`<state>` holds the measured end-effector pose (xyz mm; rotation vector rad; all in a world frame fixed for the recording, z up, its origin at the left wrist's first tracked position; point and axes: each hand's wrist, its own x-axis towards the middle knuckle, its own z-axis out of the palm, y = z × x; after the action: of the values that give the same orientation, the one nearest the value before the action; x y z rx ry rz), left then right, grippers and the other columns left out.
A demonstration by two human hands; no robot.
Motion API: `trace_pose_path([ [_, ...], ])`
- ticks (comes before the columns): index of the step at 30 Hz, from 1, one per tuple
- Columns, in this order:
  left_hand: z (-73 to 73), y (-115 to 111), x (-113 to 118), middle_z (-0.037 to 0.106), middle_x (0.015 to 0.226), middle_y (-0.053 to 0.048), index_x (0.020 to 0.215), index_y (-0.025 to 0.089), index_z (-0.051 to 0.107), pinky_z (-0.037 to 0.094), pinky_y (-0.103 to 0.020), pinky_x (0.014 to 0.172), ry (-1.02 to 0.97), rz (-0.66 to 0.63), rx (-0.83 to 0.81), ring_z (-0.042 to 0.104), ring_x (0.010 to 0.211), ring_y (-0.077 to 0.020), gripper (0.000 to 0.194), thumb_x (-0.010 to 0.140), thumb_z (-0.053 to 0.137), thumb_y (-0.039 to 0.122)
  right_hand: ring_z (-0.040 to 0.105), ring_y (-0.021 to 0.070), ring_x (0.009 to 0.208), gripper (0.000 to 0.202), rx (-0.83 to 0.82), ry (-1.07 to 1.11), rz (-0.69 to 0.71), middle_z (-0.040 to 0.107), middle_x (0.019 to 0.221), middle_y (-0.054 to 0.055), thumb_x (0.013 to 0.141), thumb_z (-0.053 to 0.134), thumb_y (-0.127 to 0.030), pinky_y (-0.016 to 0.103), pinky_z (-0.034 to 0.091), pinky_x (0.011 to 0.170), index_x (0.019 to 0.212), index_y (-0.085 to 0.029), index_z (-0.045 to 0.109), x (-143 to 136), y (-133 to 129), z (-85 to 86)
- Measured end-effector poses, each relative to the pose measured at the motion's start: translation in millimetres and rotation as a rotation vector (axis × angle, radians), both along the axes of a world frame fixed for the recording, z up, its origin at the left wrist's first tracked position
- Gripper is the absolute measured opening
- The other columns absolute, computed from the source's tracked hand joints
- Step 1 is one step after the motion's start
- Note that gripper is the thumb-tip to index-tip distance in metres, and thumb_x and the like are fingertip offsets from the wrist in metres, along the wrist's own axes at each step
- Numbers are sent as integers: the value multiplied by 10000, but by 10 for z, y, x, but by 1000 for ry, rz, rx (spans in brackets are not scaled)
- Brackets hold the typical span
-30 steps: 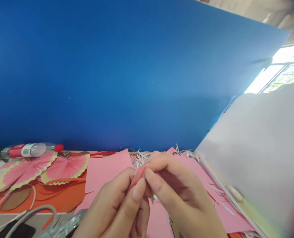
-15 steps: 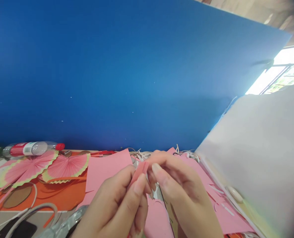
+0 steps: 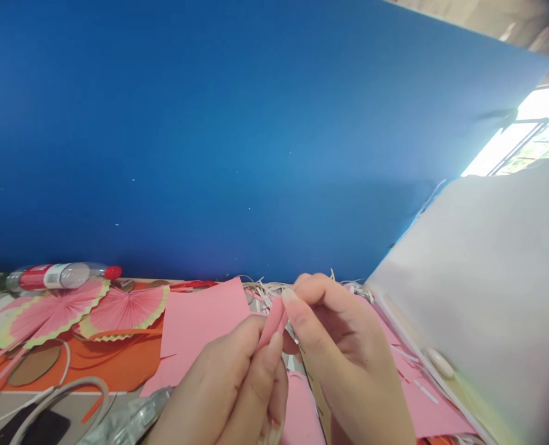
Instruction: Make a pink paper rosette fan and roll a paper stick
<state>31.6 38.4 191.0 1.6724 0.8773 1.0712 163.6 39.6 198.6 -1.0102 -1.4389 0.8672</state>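
Note:
A narrow folded strip of pink paper (image 3: 271, 321) stands tilted between my two hands. My left hand (image 3: 237, 377) pinches its lower part between thumb and fingers. With thumb and forefinger, my right hand (image 3: 343, 346) grips the strip's upper end; its other fingers are curled. Beneath and behind the hands lie a pink paper sheet (image 3: 200, 315) and more pink paper (image 3: 297, 411). The strip's lower end is hidden in my left hand.
Pleated pink fans with yellow-green edges (image 3: 126, 312) lie on orange paper (image 3: 130, 364) at left. Behind them is a plastic bottle (image 3: 65, 276). A blue panel (image 3: 237, 136) rises at the back, a white board (image 3: 487, 272) at right. White cable (image 3: 61, 389) and a dark phone-like object (image 3: 47, 426) lie front left.
Both hands have shifted slightly right. The pink strip stands more upright, showing more of its length, and my right thumb and forefinger have closed on its upper end.

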Motion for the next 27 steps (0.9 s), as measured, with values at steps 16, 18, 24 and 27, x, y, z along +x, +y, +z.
trace_pose_path([
  [16, -104, 2, -43, 688, 794, -54, 989, 226, 638, 555, -286, 673, -15, -21, -121, 643, 736, -199, 312, 865, 495, 474, 476, 81, 607, 211, 24, -69, -65, 489, 662, -47, 927, 473, -292, 200, 402, 541, 730, -231, 517, -9, -15, -61],
  [18, -125, 21, -45, 683, 741, -42, 962, 227, 649, 558, -284, 653, -46, -65, -128, 649, 720, -200, 314, 863, 497, 483, 477, 91, 606, 217, 29, -79, -69, 495, 657, -40, 924, 470, -296, 205, 397, 518, 721, -229, 507, -12, -14, -55],
  [24, -201, 27, -94, 666, 685, -30, 862, 227, 659, 558, -263, 627, -100, -100, -132, 655, 722, -192, 257, 834, 553, 461, 478, 100, 597, 226, 64, -95, -99, 490, 638, -32, 912, 476, -271, 220, 398, 523, 692, -219, 483, -36, -3, -49],
  [27, -244, 13, -108, 661, 676, -28, 838, 230, 656, 558, -250, 602, -102, -103, -174, 661, 763, -198, 230, 828, 569, 442, 469, 96, 591, 228, 78, -106, -110, 475, 631, -37, 913, 473, -263, 223, 393, 530, 689, -221, 484, -43, -1, -49],
])
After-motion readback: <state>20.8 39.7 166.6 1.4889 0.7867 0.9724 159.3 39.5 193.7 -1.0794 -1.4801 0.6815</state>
